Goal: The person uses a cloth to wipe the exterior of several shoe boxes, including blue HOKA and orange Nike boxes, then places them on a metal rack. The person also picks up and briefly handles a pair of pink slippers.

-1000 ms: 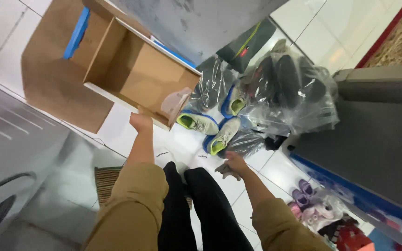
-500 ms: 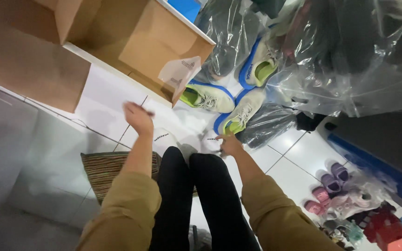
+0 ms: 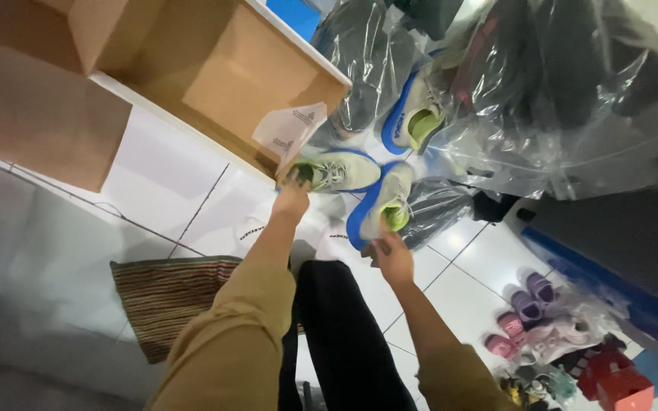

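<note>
Two pale green sneakers with blue soles lie on the white tiled floor ahead of me. My left hand (image 3: 292, 196) grips the heel of the left sneaker (image 3: 340, 170). My right hand (image 3: 391, 255) holds the heel end of the right sneaker (image 3: 384, 204). A third matching sneaker (image 3: 419, 116) lies further off, partly under clear plastic. My arms wear tan sleeves and my dark trouser legs show below.
An open cardboard box (image 3: 226, 72) with a white paper slip (image 3: 289, 131) stands at the upper left. Clear plastic bags (image 3: 573, 99) full of dark shoes fill the upper right. A striped mat (image 3: 165, 293) lies at the left; small pink and purple sandals (image 3: 523, 316) at the lower right.
Both hands have reached forward from the open floor and closed on the heels of the two sneakers. The view has tilted down toward the shoes.
</note>
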